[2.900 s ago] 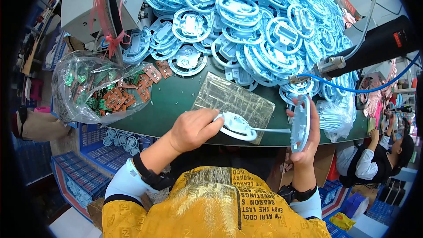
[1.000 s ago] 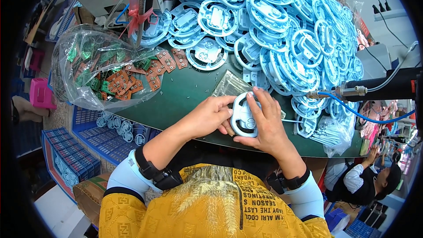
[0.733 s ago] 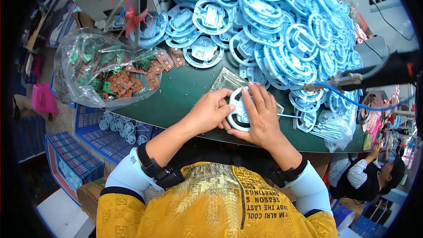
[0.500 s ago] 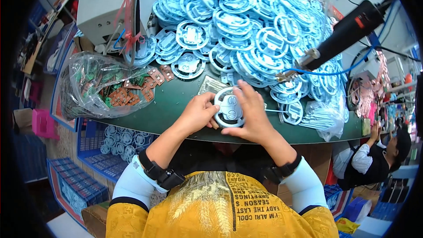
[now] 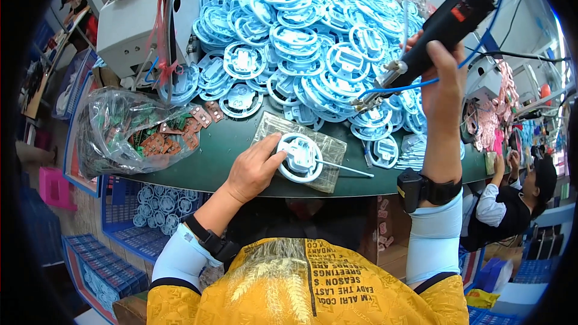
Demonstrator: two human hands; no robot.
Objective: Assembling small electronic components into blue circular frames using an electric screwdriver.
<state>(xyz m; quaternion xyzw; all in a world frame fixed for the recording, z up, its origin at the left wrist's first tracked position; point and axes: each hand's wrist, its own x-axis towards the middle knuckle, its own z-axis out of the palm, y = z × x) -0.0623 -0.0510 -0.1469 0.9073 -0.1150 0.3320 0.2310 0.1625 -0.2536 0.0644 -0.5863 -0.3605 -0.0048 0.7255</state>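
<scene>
A light-blue plastic steering wheel (image 5: 303, 155), toy-sized, lies with its recessed side up on a flat block wrapped in clear film (image 5: 332, 145). My left hand (image 5: 254, 170) pinches its left rim between thumb and fingers. From the wheel a thin pale-blue stick (image 5: 348, 170) points to the right. Up at the right, my right hand (image 5: 444, 78) is wrapped round a black power screwdriver (image 5: 445, 27) with a blue cord. Its metal tip slants down to the left, over the pile and apart from the wheel in my left hand.
A large heap of light-blue wheels (image 5: 295, 42) covers the back of the green table (image 5: 226, 141). Brown circuit boards (image 5: 159, 143) spill from a clear bag at left. Pale-blue sticks (image 5: 415, 155) lie at right. A blue crate (image 5: 129, 229) stands below; another person (image 5: 512, 198) sits at right.
The wheel has been turned from its smooth face to its recessed side. My right hand has let go of it and moved up right to grip the screwdriver.
</scene>
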